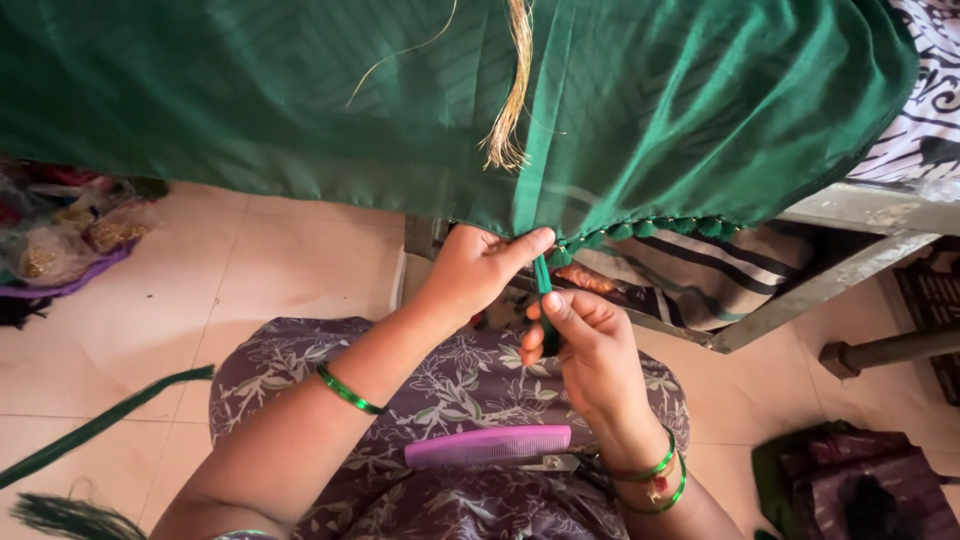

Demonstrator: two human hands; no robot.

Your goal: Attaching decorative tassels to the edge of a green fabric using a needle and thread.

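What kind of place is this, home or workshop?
Probably a home room used for handwork: tiled floor, a metal bed frame with patterned bedding, green fabric draped over it, comb on the lap.

You've got a purple plastic comb [488, 446] lying across your floral-print lap, with small metal scissors [556, 463] sitting just beside it. A striped brown-and-cream cloth [722, 275] is bunching up under the grey metal frame [838, 268], and clear bags of beads [62, 242] are piling up at your left.

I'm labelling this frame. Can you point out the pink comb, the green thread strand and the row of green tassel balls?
pink comb [488, 446], head view, middle of spine.
green thread strand [543, 275], head view, between the hands.
row of green tassel balls [650, 227], head view, mid-row.
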